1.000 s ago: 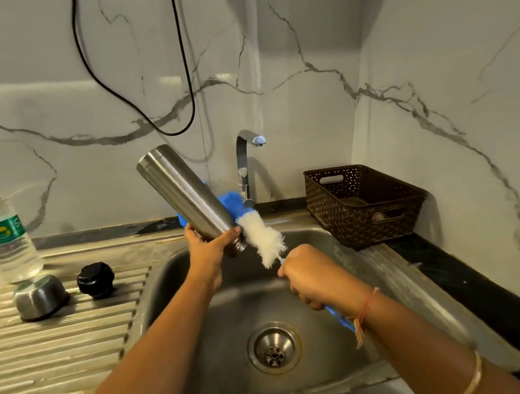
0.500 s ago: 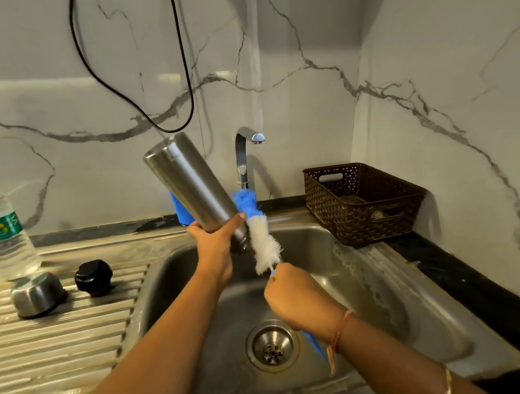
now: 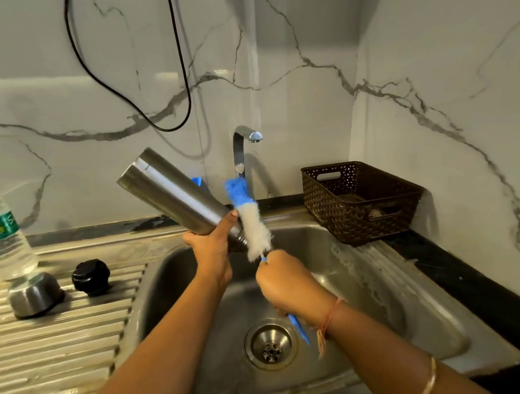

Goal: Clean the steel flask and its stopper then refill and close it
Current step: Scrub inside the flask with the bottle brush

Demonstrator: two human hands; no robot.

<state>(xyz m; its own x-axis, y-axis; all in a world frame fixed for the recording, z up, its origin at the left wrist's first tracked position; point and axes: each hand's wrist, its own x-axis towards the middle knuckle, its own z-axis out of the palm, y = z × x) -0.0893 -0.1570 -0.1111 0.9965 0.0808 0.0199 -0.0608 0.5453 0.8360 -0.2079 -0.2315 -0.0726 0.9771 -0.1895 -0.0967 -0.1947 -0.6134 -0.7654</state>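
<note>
Nearest me, the right hand (image 3: 286,284) was wrapped round the handle of a bottle brush (image 3: 255,228), its bristles outside the flask, just beside the mouth. The left hand (image 3: 211,248) gripped the steel flask (image 3: 173,191) near its neck, tilted mouth-down over the sink (image 3: 368,266). Wet steel looked slippery, rigid, probably light while empty; a full wrap near the neck seemed safest. Farther off, the black stopper (image 3: 91,277) sat on the drainboard (image 3: 60,340) beside a steel cap (image 3: 35,298)
</note>
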